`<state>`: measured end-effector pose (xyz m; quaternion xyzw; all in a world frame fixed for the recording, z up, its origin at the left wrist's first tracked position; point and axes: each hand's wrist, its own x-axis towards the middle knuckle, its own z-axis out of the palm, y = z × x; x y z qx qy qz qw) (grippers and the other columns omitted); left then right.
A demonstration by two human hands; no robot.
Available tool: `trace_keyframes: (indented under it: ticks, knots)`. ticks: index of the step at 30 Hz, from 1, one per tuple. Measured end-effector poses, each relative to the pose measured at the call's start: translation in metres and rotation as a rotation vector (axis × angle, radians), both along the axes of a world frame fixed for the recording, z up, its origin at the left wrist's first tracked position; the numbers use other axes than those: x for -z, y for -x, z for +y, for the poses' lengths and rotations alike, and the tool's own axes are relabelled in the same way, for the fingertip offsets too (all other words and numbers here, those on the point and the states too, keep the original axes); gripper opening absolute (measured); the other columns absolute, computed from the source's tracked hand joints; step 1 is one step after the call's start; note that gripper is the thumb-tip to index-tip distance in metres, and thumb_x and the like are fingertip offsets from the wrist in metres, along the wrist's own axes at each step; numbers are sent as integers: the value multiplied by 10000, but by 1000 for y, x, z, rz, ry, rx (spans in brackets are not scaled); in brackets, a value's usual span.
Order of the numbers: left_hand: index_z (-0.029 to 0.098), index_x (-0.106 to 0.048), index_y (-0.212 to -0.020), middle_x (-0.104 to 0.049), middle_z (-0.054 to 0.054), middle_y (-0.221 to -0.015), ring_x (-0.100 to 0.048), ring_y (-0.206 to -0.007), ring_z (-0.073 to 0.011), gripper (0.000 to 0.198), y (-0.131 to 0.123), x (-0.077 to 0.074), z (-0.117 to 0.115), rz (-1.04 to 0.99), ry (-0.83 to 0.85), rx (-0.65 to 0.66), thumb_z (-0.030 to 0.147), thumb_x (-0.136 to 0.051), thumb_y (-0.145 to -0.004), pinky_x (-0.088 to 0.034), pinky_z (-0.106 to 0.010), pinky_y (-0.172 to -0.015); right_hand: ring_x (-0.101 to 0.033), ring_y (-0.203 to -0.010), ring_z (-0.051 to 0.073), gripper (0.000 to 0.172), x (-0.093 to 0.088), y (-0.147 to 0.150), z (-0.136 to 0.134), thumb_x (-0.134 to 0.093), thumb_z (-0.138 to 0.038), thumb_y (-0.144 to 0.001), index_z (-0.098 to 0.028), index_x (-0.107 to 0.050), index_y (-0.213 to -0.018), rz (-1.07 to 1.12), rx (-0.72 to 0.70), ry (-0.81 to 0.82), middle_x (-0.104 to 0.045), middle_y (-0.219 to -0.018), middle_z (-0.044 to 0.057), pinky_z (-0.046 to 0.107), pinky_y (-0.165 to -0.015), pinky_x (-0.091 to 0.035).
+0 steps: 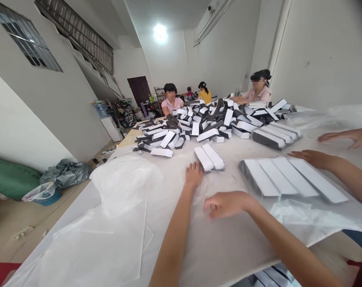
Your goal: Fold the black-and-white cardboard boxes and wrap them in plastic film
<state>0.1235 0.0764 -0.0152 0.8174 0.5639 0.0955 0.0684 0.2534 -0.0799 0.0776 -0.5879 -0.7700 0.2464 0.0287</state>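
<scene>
My left hand (194, 173) lies flat on the white table (222, 247), fingers stretched out and touching the near end of a pair of long white boxes (210, 158). My right hand (225, 203) rests a little nearer to me, fingers curled in towards the left over clear plastic film (306, 217); what it grips, if anything, is hidden. Just right of it a row of several white boxes with dark sides (291, 177) lies inside the film.
A big heap of black-and-white boxes (204, 121) fills the table's far half. Another person's two hands (310, 158) (346, 136) reach in from the right. Loose plastic bags (124, 185) lie at left. Several people sit at the far end.
</scene>
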Motion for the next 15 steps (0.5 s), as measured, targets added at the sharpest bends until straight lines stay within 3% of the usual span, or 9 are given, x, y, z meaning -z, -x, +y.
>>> trace_keyframes:
  ticks: [2,3,4,6,9,11,15]
  knots:
    - [169,-262,-1460,-262,-103,-1536,-194,-1417,-267,563,0,1,0,1,-4,2,331,-267,-921,-163,-448,-1138,-656,-727,114,270,-17,-6,-13,-635,-479,-805,-281,-697,-977,180,-322,193,-696,-834,-28,208,-637,-493]
    - [171,-263,-1460,-263,-101,-1537,-196,-1417,-266,564,1,1,0,1,-3,2,335,-268,-920,-166,-447,-1137,-657,-747,108,275,-23,-9,-14,-552,-471,-866,-279,-678,-1018,298,-397,222,-694,-880,-24,214,-678,-495]
    - [173,-264,-1459,-261,-99,-1537,-196,-1417,-266,566,1,1,0,1,-1,3,340,-272,-918,-169,-445,-1137,-655,-755,105,301,-27,-11,-11,-471,-458,-913,-264,-654,-1051,397,-380,186,-687,-931,-11,223,-713,-494]
    - [180,-267,-1458,-257,-95,-1540,-190,-1419,-266,567,1,1,0,-2,2,3,345,-281,-916,-167,-443,-1137,-646,-732,111,352,-24,-12,4,-379,-442,-952,-215,-610,-1092,448,-63,-22,-656,-1033,39,242,-727,-486]
    - [171,-277,-1452,-258,-98,-1539,-188,-1419,-270,565,1,2,-1,-10,5,0,348,-277,-916,-164,-450,-1137,-648,-756,155,366,2,-11,38,-389,-376,-954,-152,-522,-1211,158,527,-289,-567,-1186,138,267,-681,-462]
    - [154,-284,-1449,-265,-105,-1535,-196,-1416,-276,566,0,2,-1,-16,2,0,350,-275,-918,-166,-453,-1136,-651,-854,206,380,25,-12,58,-457,-307,-928,-124,-470,-1260,-20,615,-297,-552,-1184,169,275,-684,-452]
    - [163,-294,-1441,-272,-103,-1532,-199,-1413,-275,554,1,3,0,-23,-6,3,354,-275,-922,-172,-457,-1132,-645,-924,235,231,55,-17,75,-440,-169,-911,-130,-566,-1101,-156,533,-245,-629,-997,135,278,-711,-444]
